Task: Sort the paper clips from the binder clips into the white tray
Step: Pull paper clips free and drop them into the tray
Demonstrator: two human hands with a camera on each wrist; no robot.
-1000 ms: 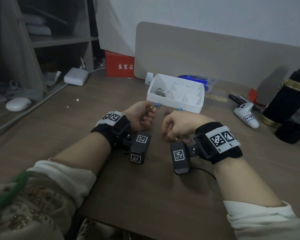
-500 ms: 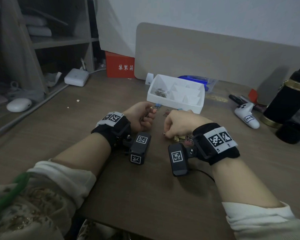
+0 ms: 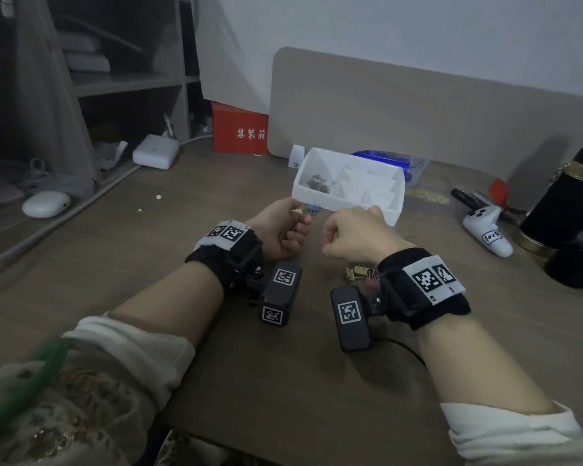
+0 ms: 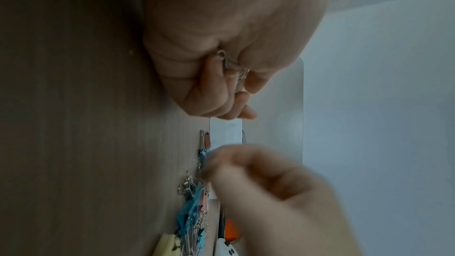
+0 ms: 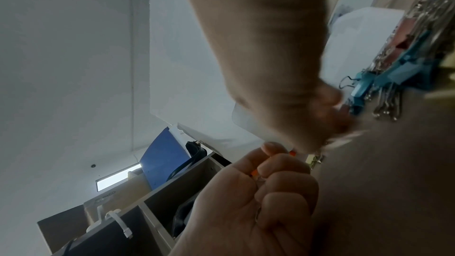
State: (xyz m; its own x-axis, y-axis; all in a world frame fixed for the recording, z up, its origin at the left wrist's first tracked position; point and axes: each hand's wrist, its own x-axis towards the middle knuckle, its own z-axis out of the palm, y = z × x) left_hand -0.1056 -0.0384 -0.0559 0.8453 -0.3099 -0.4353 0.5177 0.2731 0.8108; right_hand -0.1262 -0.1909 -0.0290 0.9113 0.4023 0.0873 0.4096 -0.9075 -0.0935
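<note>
Two hands, both fisted, side by side on a brown desk [image 3: 148,250].

Left hand [image 3: 280,230]: fingers curled tight round a bunch of paper clips [image 4: 230,69]; wire ends poke out between the fingers and the thumb. The hand rests on the desk.

Right hand [image 3: 354,233]: fingers curled in, thumb against the forefinger. Blurred in both wrist views; whether it pinches a clip cannot be told. It is just right of the left hand, not touching it.

White tray [image 3: 394,210]: divided into compartments, just beyond both fists. Its near wall lies close past the right knuckles. A heap of paper clips [image 3: 318,185] lies in the big left compartment; the smaller right compartments look bare, though not all their floors show.

Binder clips [image 4: 191,209]: a mixed pile of blue, pink and yellow ones with wire handles, on the desk under and behind the right hand, toward its wrist. Several more [image 4: 206,141] lie between the two fists, against the tray's near wall.

Further right of the right hand: white game controller [image 3: 487,233], black flask [image 3: 562,203] with a gold band.

Beyond the left hand: red box [image 3: 239,129], white charger [image 3: 155,151].
</note>
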